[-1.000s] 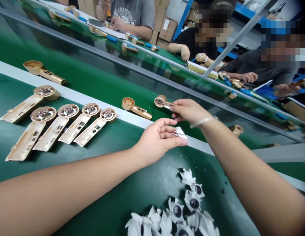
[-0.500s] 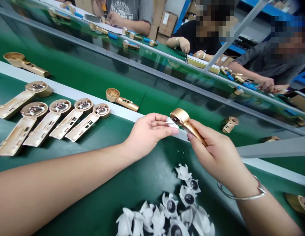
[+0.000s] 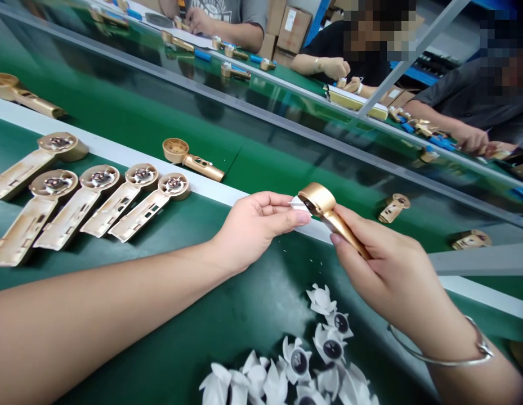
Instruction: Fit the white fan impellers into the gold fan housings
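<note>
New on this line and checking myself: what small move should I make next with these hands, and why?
I'd probably ease the small white piece from your left hand into the round open end of the gold housing in your right hand. That open end faces the piece, and they sit almost together.

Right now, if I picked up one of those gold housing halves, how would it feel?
The gold housing half looks hollow and thin-walled, so probably light and fairly stiff. Its flat shape should keep it from rolling.
</note>
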### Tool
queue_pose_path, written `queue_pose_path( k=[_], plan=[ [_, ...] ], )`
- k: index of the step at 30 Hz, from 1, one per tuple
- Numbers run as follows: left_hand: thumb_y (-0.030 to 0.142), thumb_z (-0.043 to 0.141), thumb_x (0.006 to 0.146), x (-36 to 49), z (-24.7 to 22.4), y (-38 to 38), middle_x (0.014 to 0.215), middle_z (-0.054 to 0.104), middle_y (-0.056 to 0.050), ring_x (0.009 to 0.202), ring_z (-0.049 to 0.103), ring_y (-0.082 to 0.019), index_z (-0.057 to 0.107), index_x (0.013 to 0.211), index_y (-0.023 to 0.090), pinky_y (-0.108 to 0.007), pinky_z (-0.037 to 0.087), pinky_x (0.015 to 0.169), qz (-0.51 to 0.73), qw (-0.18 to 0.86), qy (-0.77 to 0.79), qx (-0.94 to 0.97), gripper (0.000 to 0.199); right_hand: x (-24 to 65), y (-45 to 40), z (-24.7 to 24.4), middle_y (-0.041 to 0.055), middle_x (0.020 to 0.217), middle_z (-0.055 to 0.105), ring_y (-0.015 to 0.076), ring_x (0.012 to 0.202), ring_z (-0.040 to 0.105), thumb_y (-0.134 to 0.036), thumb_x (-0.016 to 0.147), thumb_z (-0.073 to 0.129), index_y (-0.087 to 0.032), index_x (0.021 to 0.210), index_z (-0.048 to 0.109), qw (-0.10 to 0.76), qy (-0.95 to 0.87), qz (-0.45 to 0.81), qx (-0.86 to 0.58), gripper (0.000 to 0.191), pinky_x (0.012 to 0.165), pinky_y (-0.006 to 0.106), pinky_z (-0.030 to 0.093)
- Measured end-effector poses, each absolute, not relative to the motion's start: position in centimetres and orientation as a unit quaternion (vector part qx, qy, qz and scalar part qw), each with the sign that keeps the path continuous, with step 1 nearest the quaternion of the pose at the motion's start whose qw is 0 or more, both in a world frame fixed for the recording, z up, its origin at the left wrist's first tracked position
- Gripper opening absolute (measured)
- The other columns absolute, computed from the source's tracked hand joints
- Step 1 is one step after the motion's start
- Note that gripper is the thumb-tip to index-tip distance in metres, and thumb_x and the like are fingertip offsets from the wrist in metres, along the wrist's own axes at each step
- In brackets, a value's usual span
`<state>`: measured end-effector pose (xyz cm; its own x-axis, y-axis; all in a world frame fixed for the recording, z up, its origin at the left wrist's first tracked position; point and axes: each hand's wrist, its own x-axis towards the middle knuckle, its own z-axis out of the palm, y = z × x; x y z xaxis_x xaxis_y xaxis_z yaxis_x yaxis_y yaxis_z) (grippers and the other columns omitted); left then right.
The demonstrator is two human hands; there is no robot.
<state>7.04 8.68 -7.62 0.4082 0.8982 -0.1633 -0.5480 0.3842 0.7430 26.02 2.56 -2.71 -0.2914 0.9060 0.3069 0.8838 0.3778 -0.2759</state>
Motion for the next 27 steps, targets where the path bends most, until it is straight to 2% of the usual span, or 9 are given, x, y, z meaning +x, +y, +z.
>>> queue_pose_path(
  k=[8, 15, 19, 24, 27],
  plan=[
    [0.016, 0.089, 0.062, 7.25, -7.56, 8.66, 0.081, 0.077, -0.003, 0.076, 0.072, -0.013, 0.067, 0.090, 0.012, -0.033, 0.053, 0.088, 0.467, 0.773, 0.286, 0.321, 0.036, 25.56, 2.19, -2.83, 0.0107, 0.105, 0.072, 0.0225, 0.082, 0.069, -0.023, 0.095, 0.049, -0.019, 0.137, 0.055, 0.199, -0.808, -0.020, -0.554, 0.043, 0.071, 0.034, 0.056],
    [0.014, 0.090, 0.060, 7.32, -7.69, 8.59, 0.083, 0.078, -0.003, 0.077, 0.072, -0.013, 0.066, 0.090, 0.013, -0.031, 0.055, 0.086, 0.472, 0.770, 0.279, 0.327, 0.038, 25.52, 2.35, -3.02, 0.0095, 0.112, 0.072, 0.0221, 0.086, 0.070, -0.021, 0.096, 0.048, -0.021, 0.136, 0.057, 0.219, -0.792, 0.023, -0.569, 0.042, 0.070, 0.032, 0.056],
    [0.015, 0.089, 0.061, 7.30, -7.75, 8.58, 0.083, 0.078, -0.002, 0.078, 0.073, -0.014, 0.068, 0.089, 0.013, -0.032, 0.055, 0.088, 0.473, 0.769, 0.270, 0.334, 0.035, 25.69, 2.27, -2.89, 0.0086, 0.106, 0.073, 0.0224, 0.081, 0.070, -0.021, 0.095, 0.049, -0.023, 0.137, 0.056, 0.205, -0.801, 0.004, -0.562, 0.042, 0.067, 0.034, 0.056],
    [0.016, 0.089, 0.062, 7.20, -7.70, 8.49, 0.083, 0.078, -0.005, 0.077, 0.073, -0.014, 0.069, 0.091, 0.012, -0.032, 0.055, 0.086, 0.458, 0.775, 0.282, 0.332, 0.035, 26.00, 2.11, -2.84, 0.0115, 0.113, 0.072, 0.0265, 0.095, 0.070, -0.018, 0.093, 0.050, -0.021, 0.142, 0.051, 0.185, -0.828, -0.061, -0.527, 0.049, 0.071, 0.036, 0.058],
    [0.018, 0.089, 0.063, 7.05, -7.74, 8.39, 0.081, 0.077, -0.003, 0.077, 0.073, -0.015, 0.069, 0.089, 0.012, -0.033, 0.054, 0.086, 0.459, 0.773, 0.282, 0.334, 0.034, 26.15, 2.11, -3.07, 0.0109, 0.115, 0.071, 0.0260, 0.096, 0.070, -0.015, 0.091, 0.051, -0.023, 0.145, 0.047, 0.182, -0.837, -0.067, -0.511, 0.054, 0.074, 0.036, 0.058]
  ],
)
